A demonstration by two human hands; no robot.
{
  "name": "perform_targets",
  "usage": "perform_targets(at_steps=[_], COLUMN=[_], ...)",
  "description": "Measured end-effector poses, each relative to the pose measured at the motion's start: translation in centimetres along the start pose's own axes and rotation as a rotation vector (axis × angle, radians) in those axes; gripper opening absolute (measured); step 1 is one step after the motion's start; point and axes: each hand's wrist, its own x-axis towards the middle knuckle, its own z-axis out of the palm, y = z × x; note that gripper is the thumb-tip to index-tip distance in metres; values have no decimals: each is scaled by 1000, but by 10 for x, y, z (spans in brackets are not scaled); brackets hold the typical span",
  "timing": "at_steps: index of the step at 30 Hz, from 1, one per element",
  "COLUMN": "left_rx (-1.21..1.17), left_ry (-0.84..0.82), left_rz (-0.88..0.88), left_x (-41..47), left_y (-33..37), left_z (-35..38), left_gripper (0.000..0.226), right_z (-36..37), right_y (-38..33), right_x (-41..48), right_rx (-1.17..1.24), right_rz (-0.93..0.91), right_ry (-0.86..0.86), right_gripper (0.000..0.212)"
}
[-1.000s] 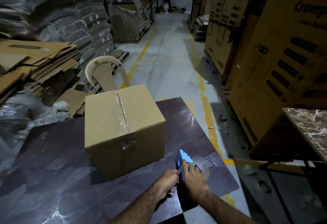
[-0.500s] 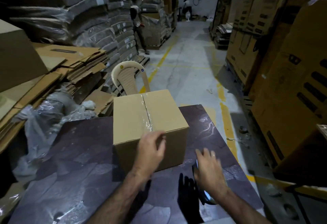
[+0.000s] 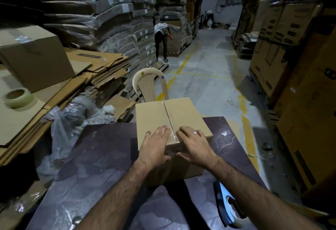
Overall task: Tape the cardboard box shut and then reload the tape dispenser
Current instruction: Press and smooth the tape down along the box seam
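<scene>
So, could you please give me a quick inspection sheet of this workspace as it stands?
Surface: dark marbled tabletop, glossy.
Job's things: brown cardboard box, clear tape along top seam; blue tape dispenser lying at near right.
Clutter: pale tape roll on flattened cardboard; crumpled plastic wrap.
Hands: left hand and right hand flat on box either side of seam.
Cables: on far wall, blurred.
Surroundings: beige plastic chair, stacked cartons, bending worker.

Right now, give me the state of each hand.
Left hand: open, flat on the cardboard box, holding nothing.
Right hand: open, flat on the box, holding nothing.
</scene>
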Motion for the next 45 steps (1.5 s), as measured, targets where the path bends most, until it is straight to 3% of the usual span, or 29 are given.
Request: perform_targets(at_steps=[3,8,13,20,28,31,36,39,42,45], left_rx=[-26,1,37,53,-33,-76,43,40,58,53], left_ry=[21,103,87,43,-19,-25,-158,-155,-148,-151], left_rz=[7,-13,-28,-13,185,205,212,213,210,144], left_x=[-1,-2,-3,-3,-16,-5,8,4,5,4], left_y=[-1,2,4,1,-38,-48,-56,-52,-52,-54], left_z=[3,9,13,13,4,-4,-6,-5,-4,0], left_gripper=[108,93,94,98,89,92,106,104,105,112], right_z=[4,8,8,8,3,-2,-18,-19,-19,-17], right_y=[6,7,7,5,-24,-34,-34,-38,-35,-33], right_x=[0,-2,-6,-6,-16,-9,17,6,14,39], right_rx=[-30,-12,14,-12,24,25,98,93,113,102], right_rz=[19,71,83,95,50,67,60,34,58,64], right_ry=[26,40,23,-1,112,48,-96,-124,-167,-183], right_gripper=[72,72,83,74,48,46,67,70,59,71])
